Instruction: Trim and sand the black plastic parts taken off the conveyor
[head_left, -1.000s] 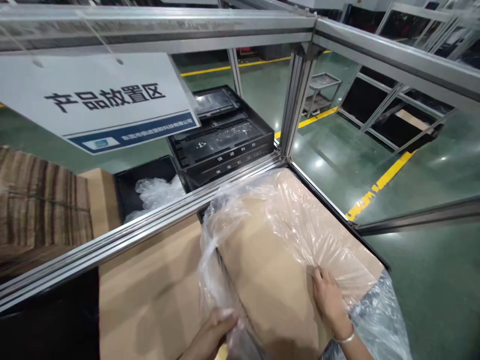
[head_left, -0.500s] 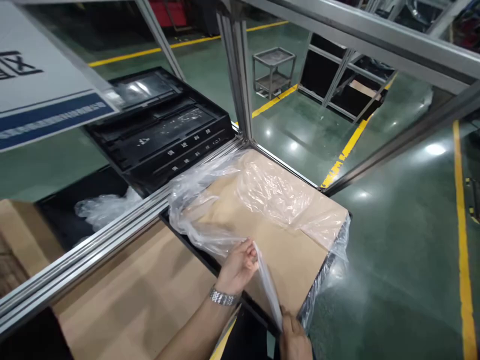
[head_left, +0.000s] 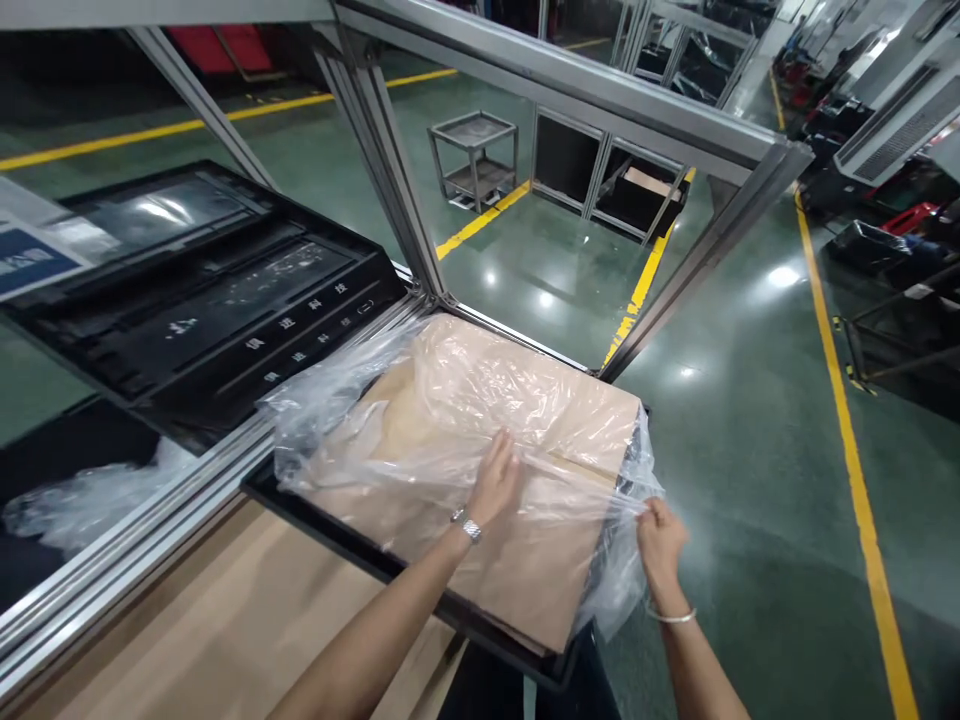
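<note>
Clear plastic film [head_left: 517, 385] lies over brown paper sheets [head_left: 525, 590] inside a black tray [head_left: 352, 540]. My left hand [head_left: 496, 482], with a metal watch at the wrist, rests on the film near its middle, fingers stretched out. At the tray's right side my right hand [head_left: 661, 540], with a bangle, pinches the edge of the film and pulls it taut. Loose folds of film hang over the tray's left and right sides. How full the tray is beneath the paper is hidden.
Aluminium profiles [head_left: 394, 170] frame the bench behind the tray. Black crates [head_left: 262, 290] with white lettering stand at the left, above crumpled plastic [head_left: 97, 500]. Brown cardboard [head_left: 247, 610] lies at the lower left. A grey trolley [head_left: 474, 150] stands on the green floor beyond.
Both hands have moved up and away from the tray's near edge, drawing the film across the paper. My left hand has let go and flattened; my right hand has shifted right. The view has swung right.
</note>
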